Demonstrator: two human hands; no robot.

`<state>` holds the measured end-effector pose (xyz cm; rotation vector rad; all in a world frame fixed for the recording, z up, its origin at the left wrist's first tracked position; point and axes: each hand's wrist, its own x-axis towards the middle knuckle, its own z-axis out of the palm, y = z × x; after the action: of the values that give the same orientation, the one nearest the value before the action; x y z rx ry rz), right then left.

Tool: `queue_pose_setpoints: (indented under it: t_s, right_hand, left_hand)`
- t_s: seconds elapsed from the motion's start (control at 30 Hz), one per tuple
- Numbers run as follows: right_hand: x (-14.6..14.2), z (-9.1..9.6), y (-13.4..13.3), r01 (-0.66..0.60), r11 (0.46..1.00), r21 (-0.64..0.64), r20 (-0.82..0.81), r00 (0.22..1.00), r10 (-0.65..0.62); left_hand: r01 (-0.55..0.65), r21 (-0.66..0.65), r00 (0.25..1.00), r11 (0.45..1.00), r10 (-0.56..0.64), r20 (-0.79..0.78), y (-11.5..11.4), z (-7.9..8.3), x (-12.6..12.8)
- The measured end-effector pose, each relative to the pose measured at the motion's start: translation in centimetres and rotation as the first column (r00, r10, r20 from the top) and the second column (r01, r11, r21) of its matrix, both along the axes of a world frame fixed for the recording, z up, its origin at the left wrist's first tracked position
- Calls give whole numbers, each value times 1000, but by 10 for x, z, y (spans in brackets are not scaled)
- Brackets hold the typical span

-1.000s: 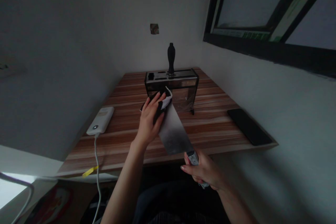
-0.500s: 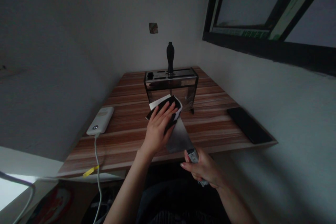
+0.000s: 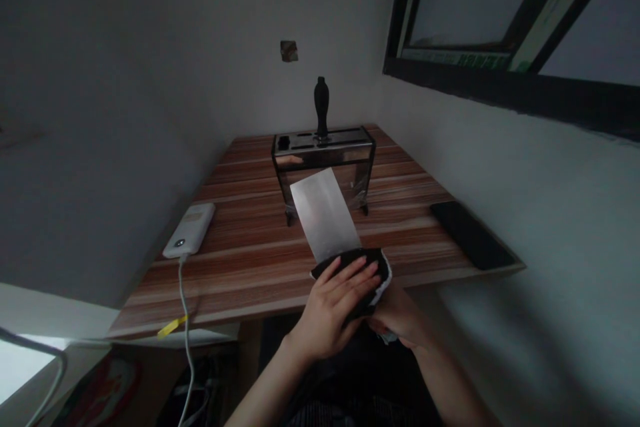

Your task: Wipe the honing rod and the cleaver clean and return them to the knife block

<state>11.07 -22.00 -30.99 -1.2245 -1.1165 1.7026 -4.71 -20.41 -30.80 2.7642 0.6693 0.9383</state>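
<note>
A cleaver [image 3: 326, 213] with a broad metal blade points away from me over the table's front part. My right hand [image 3: 400, 317] is closed round its handle, which is mostly hidden now. On the blade's near end lies a folded dark cloth with a white edge [image 3: 377, 280]. My left hand [image 3: 336, 303] presses this cloth round the blade, its fingers laid over the top. Beyond the blade tip stands a knife block [image 3: 325, 140] with a metal top and clear sides. One black-handled tool [image 3: 321, 103] sticks upright out of it.
The wood-grain table [image 3: 240, 213] fits between walls. At its left lies a white power bank [image 3: 190, 230] with a cable [image 3: 184, 300] hanging over the front edge, bearing a yellow tag [image 3: 171, 327]. A black phone-like slab [image 3: 473, 233] lies at the right edge. A dark-framed window [image 3: 480, 73] is upper right.
My left hand has drawn the cloth down the blade from near its tip towards the handle, baring most of the metal. My right hand stays at the handle.
</note>
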Motion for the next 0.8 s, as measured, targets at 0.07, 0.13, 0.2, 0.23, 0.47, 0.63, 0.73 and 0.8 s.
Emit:
queue_pose_setpoints:
  t_s: [0.07,0.13,0.2,0.23,0.47,0.63,0.73,0.8]
  right_hand:
    - [0,0,0,-9,1000,2,1,1000,9]
    - [-1,2,1,-23,1000,8,-7,1000,23]
    - [-2,3,2,-33,999,10,-1,999,33]
    - [-2,4,2,-40,999,10,9,999,40]
    - [-6,3,-5,-68,998,-4,3,998,68]
    - [-11,3,-7,-121,992,-30,-33,992,120]
    - [-13,3,-8,-140,989,-38,-26,990,139]
    - [-14,3,-9,-147,988,-37,-17,989,147]
  left_hand:
    - [3,-8,1000,1000,-3,-3,-1,-1,-2]
    - [8,-14,1000,1000,-8,-8,0,0,-4]
    - [6,-15,1000,1000,-6,-13,2,1,-5]
    - [2,-13,1000,1000,-2,-11,3,2,-6]
    - [-122,0,989,992,122,80,13,8,-18]
    - [-206,12,967,978,202,154,24,10,-32]
    - [-247,32,952,968,236,197,34,14,-39]
    - [-279,40,938,959,264,224,41,18,-42]
